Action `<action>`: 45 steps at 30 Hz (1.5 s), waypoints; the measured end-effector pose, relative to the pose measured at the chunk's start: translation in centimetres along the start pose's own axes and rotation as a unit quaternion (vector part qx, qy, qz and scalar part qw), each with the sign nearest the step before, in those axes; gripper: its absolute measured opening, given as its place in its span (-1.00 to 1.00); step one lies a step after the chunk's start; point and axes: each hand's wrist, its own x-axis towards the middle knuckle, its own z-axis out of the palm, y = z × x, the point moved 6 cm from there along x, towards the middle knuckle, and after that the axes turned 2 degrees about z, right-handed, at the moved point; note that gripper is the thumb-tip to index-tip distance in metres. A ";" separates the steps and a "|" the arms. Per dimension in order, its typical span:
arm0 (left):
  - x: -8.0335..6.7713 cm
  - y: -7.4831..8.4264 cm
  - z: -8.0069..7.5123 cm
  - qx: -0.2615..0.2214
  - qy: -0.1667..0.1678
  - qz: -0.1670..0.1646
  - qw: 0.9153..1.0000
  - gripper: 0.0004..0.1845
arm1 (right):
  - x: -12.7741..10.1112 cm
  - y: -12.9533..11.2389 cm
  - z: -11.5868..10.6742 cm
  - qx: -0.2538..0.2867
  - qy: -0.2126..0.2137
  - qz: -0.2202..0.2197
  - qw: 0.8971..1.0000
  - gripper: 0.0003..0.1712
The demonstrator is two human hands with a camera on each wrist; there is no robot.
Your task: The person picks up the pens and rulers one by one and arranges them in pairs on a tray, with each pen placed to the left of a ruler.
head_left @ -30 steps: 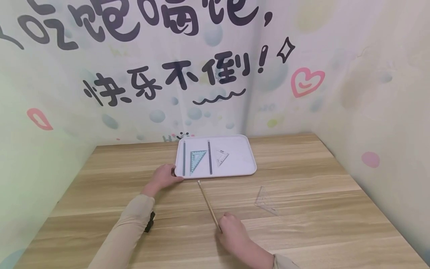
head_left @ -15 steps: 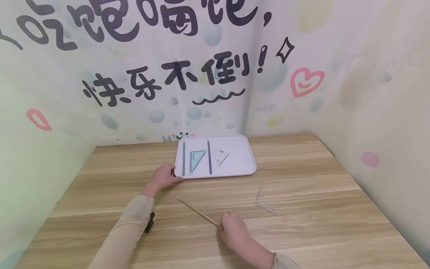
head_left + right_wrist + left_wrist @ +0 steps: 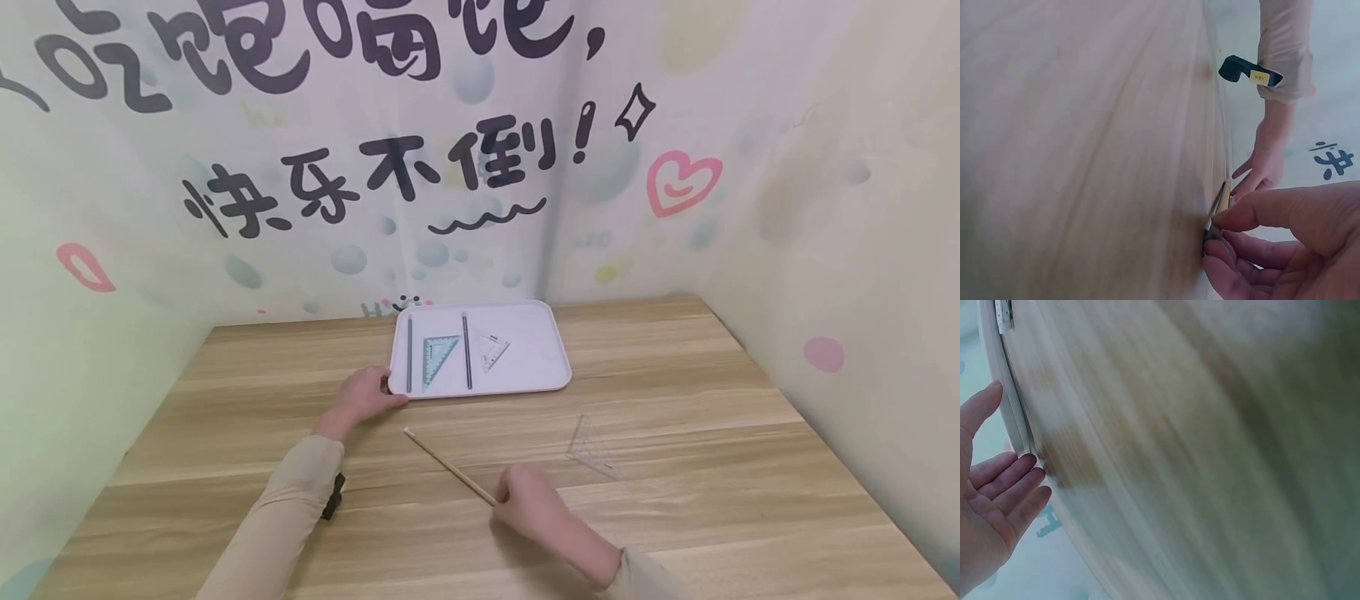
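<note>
"Which step was in hand?"

"The pick-up, I'd judge. The right hand (image 3: 525,504) pinched the near end of the thin wooden pencil (image 3: 448,467), which lay slanted on the wooden bench (image 3: 675,375) just short of the white plastic tray (image 3: 540,350)."

"And the left hand (image 3: 365,393)?"

"Fingers relaxed, resting against the tray's near corner. Next called for lifting the pencil and squaring it with the dark pencils (image 3: 467,350) in the tray."
</note>
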 end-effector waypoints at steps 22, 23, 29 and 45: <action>-0.1 0.1 -0.2 0.003 0.002 0.002 1.000 -0.68 | 0.5 2.6 -0.9 0.169 -0.096 0.063 0.979 -0.91; -0.1 0.1 -0.2 0.003 0.002 0.003 1.000 -0.68 | 0.4 2.7 -0.8 0.187 -0.104 0.073 0.974 -0.92; 0.0 0.1 0.0 0.005 0.003 0.006 1.000 -0.68 | 0.4 3.3 -0.7 0.286 -0.128 0.096 0.945 -0.88; 0.0 -0.1 0.0 0.005 0.001 0.000 1.000 -0.68 | 2.1 4.2 -1.1 0.464 -0.143 0.136 0.863 -0.73</action>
